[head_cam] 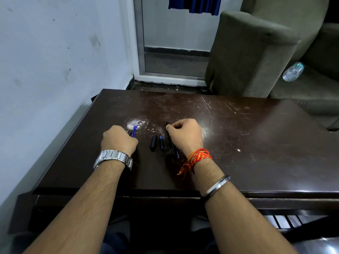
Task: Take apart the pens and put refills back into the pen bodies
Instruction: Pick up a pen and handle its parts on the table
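My left hand [118, 139] is curled round two blue refills [134, 130], whose ends stick out past my knuckles over the dark wooden table [256, 143]. My right hand [185, 133] is curled on dark pen bodies [173, 148] that lie under my palm and run back toward my wrist. Between my hands lie a black pen cap [153, 143] and a small black piece with a blue tip [161, 143]. What lies under each palm is hidden.
A white wall runs along the table's left side. A grey sofa [256, 52] stands beyond the far right corner with a plastic bottle [293, 72] on its seat. A glass door [174, 37] is behind the table.
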